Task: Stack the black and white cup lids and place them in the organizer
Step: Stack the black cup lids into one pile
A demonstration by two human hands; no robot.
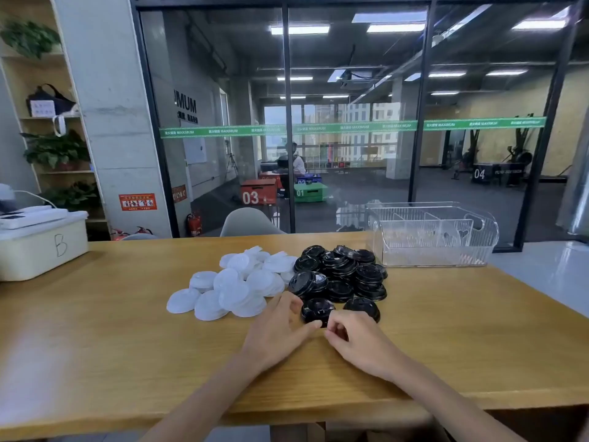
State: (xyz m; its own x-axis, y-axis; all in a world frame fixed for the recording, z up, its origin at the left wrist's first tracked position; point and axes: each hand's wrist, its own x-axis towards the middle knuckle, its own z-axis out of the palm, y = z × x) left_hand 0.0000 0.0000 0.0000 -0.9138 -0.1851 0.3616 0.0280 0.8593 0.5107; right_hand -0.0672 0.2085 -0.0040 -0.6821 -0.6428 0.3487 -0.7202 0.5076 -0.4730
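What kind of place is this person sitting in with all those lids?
Probably a reception or work area beside a gym. Through the glass partition you can see numbered jump boxes and exercise machines, while this side has a wooden table and a plant shelf.

I sit at a wooden table (pixel 95 330) that runs across the whole view. At its far left edge stands a cream box (pixel 41 247) marked with a handwritten B, with flat white items piled on its lid. Beyond the far edge I see the rounded back of a pale chair (pixel 247 222). To my left a wooden shelf (pixel 51 122) carries potted plants and a dark bag, next to a concrete pillar (pixel 111 122) with a red sticker low down. A fire extinguisher (pixel 194 223) stands by its base. Ahead, a glass wall (pixel 350 122) with a green stripe shows a gym with numbered boxes.
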